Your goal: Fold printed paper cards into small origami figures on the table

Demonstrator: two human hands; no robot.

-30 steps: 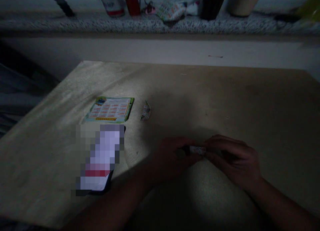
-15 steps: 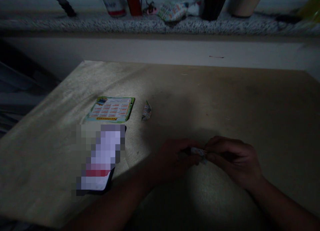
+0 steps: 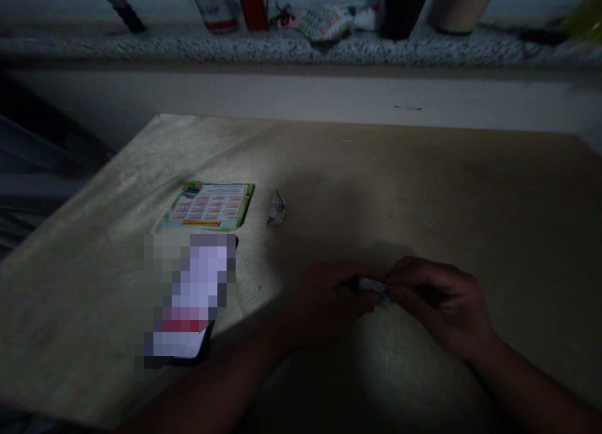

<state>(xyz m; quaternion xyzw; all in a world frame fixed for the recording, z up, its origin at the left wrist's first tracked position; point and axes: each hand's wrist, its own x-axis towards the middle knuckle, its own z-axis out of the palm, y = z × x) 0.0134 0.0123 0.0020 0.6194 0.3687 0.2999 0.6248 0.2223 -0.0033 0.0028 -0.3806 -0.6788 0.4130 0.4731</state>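
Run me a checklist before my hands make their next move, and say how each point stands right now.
1. Left hand has a grip on the small printed piece: ok, pinched between finger and thumb.
2. Right hand is on the same piece: ok, fingertips at its right end.
3. Creases on the piece are readable: cannot tell, too small and partly covered by fingers.
4. Light on the work: not ok, both hands are in dim shadow.
5. Folded scrap is out of the way: ok, it lies apart from both hands.
6. Phone is untouched by the left forearm: cannot tell, they overlap in this view.
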